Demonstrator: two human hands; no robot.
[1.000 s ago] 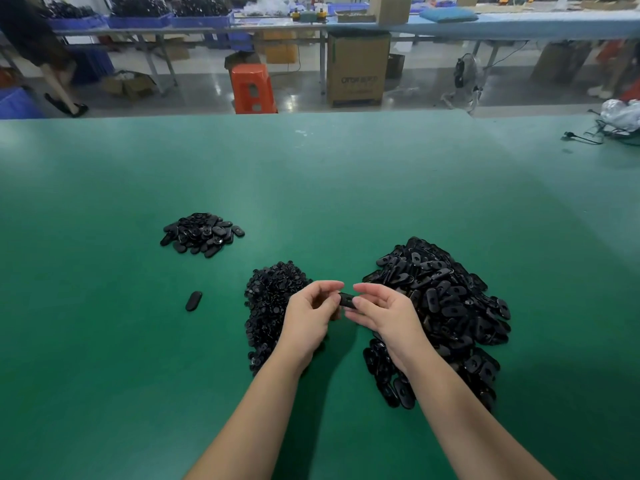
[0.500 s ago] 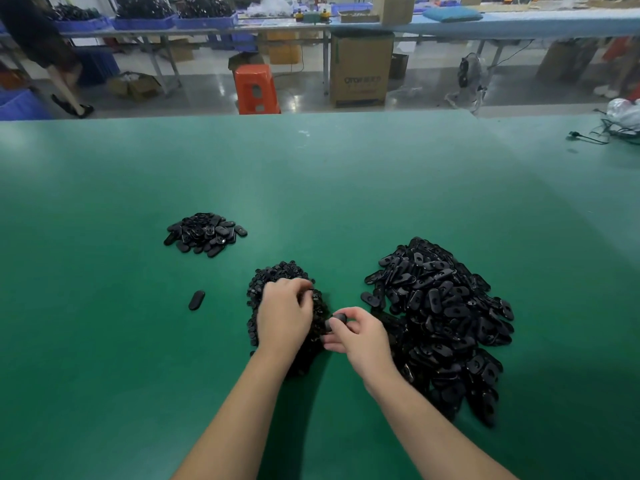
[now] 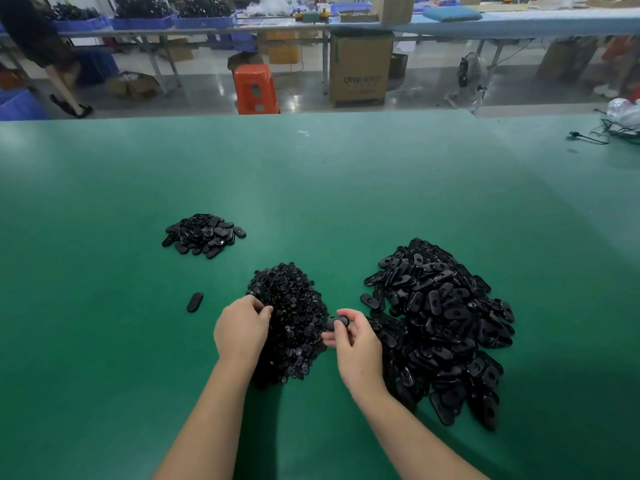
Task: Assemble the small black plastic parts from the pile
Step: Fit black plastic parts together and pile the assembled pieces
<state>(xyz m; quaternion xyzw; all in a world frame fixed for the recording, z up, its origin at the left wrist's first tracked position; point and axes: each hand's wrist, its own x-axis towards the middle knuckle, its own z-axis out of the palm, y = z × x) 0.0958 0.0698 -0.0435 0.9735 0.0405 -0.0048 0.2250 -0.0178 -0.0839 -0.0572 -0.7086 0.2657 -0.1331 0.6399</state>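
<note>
Reaching into the middle pile [image 3: 289, 313] of tiny round black bits, the left hand [image 3: 242, 329] has its fingers curled down at the top left side of the heap — whether they pinch a bit cannot be seen. The right hand [image 3: 356, 344] holds one flat oval black part [image 3: 336, 322] between thumb and fingers, just beside that middle pile. To the right lies the big pile [image 3: 440, 323] of oval parts, touching the right wrist side. A small pile [image 3: 202, 234] sits farther back on the left, and one lone oval piece [image 3: 195, 302] lies near it — all on the green table [image 3: 104, 341].
</note>
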